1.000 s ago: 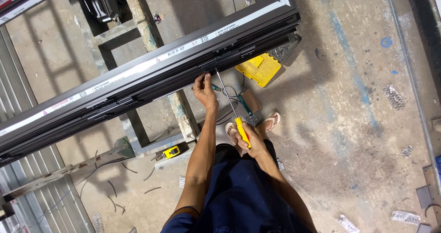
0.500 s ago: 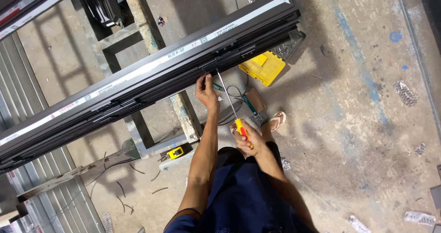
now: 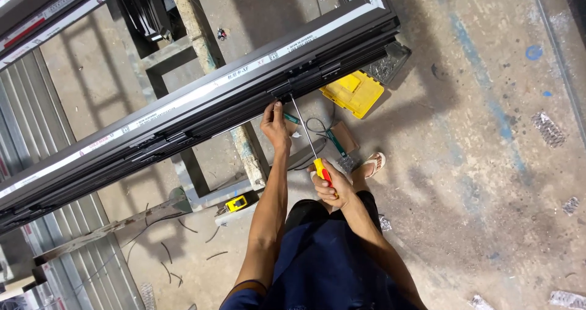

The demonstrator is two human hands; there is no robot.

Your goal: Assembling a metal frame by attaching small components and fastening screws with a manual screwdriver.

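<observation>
Head view looks straight down on a long black aluminium window frame [image 3: 201,111] with a white protective strip, lying on metal stands; its long axis runs from far right, just beyond the hands, down to the near left, well past the left hand. The left hand [image 3: 276,127] is the nearer of the two to it, fingertips pressed against its near edge beside a small black fitting [image 3: 282,94]. A yellow plastic case [image 3: 354,92] sits on the concrete floor [image 3: 476,182] to the right of both hands, below the frame. The right hand [image 3: 332,188] is closed around the red and yellow handle of a long-shafted screwdriver [image 3: 308,142], whose steel shaft slants away and leftward, tip meeting the frame at that fitting, right next to the left fingertips. Left of the hands, a small yellow tape measure [image 3: 236,204] lies on a stand rail. Nothing blocks the shaft.
</observation>
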